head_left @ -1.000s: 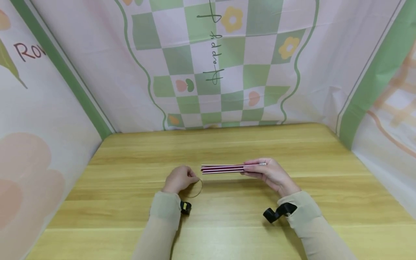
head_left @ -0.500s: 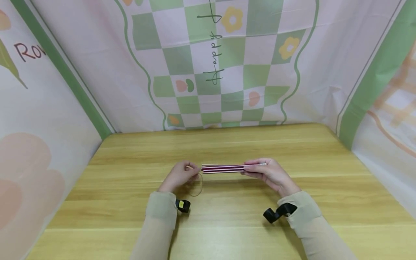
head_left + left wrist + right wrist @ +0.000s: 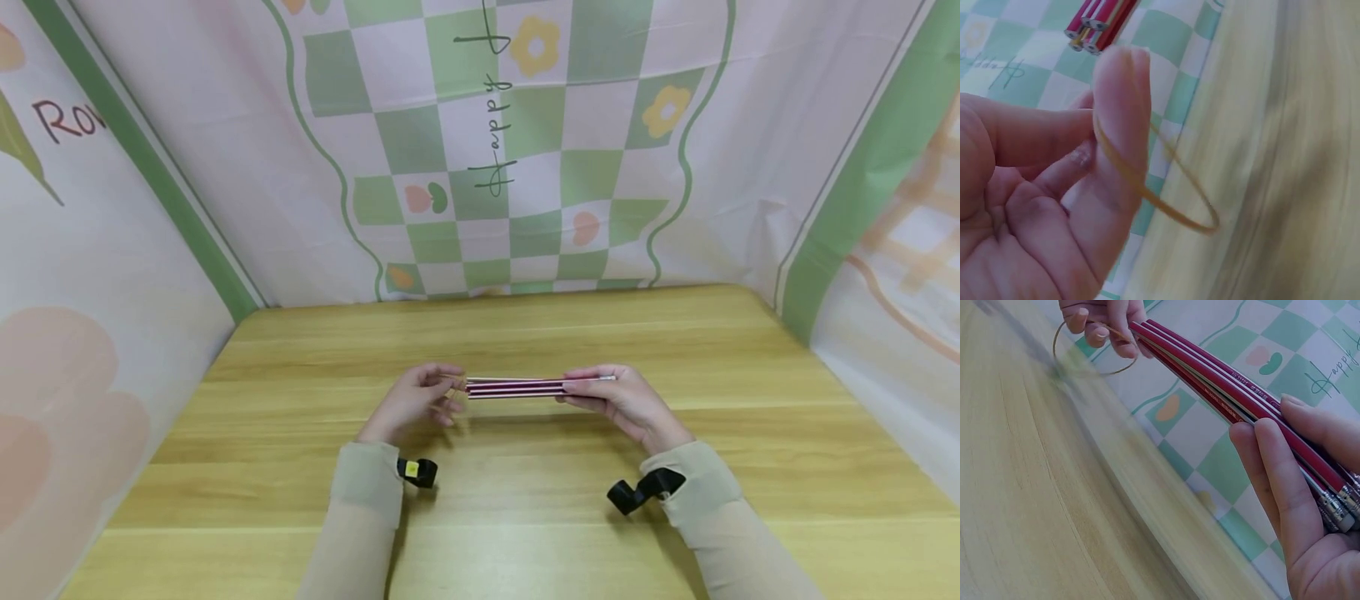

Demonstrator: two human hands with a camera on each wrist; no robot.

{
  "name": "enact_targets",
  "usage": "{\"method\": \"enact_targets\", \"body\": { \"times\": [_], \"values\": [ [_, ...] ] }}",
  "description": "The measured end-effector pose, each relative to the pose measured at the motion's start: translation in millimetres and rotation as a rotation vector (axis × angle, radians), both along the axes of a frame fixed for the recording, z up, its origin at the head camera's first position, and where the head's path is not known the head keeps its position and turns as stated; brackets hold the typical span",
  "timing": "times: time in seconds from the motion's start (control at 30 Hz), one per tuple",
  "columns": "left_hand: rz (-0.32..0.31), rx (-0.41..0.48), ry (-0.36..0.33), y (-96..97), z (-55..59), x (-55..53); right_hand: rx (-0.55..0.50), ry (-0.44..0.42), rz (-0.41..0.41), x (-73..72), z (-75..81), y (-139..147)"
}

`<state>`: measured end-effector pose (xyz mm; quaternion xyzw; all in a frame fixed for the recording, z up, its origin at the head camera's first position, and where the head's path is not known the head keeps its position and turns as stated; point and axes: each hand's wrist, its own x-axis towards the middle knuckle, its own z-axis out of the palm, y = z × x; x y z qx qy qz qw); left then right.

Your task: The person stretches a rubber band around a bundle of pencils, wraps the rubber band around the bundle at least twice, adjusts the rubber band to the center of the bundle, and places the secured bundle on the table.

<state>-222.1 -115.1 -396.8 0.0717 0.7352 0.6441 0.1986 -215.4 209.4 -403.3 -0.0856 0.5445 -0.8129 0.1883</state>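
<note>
Between the two hands, a bundle of red-and-white striped pencils (image 3: 517,388) lies level above the table. My right hand (image 3: 626,404) grips it near the eraser ends, thumb on one side and fingers on the other; metal ferrules (image 3: 1338,509) show in the right wrist view. A thin tan rubber band (image 3: 1175,215) loops around the thumb of my left hand (image 3: 415,402), index finger pressed to the thumb. That hand is right by the pencils' unsharpened far ends (image 3: 1091,28). In the right wrist view the band (image 3: 1055,353) hangs beside these ends, apparently not around them.
Below the hands spreads a wood-grain table (image 3: 525,517). A patterned cloth backdrop (image 3: 480,167) rises behind its far edge, with more cloth at both sides. Each wrist carries a black camera mount, the left one (image 3: 420,472) and the right one (image 3: 630,493).
My left hand has risen from lower left toward the pencil ends, its fingers spreading more, bringing the rubber band up with it. The right hand and the pencils have stayed put.
</note>
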Motion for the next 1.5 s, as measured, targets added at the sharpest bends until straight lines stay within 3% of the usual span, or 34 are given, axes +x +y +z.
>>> {"method": "enact_targets", "body": {
  "times": [0.1, 0.23, 0.4, 0.57, 0.9, 1.27, 1.5],
  "values": [
    [0.031, 0.015, 0.012, -0.7, 1.0, -0.1, 0.007, -0.004, 0.0, 0.0, 0.2, 0.2],
    [0.129, 0.029, 0.024, 0.2, 0.1, -1.8, 0.006, -0.007, 0.002, -0.4, -0.7, 0.3],
    [0.248, 0.059, -0.011, 1.8, 1.1, -3.0, 0.01, -0.001, 0.004, -0.7, -1.5, 0.1],
    [0.301, 0.063, -0.017, 2.9, 1.7, -4.2, 0.02, 0.004, 0.007, -0.9, -2.1, -0.1],
    [0.238, 0.114, 0.048, 8.0, 4.2, -2.2, 0.031, -0.004, -0.008, -2.3, -2.9, -0.9],
    [0.034, 0.178, 0.043, 25.5, -1.6, 2.2, 0.029, -0.006, -0.001, -1.5, -2.7, -2.2],
    [0.016, 0.307, 0.017, 40.4, -0.4, 7.1, 0.003, -0.014, 0.006, -0.8, -1.4, -3.5]
  ]
}}
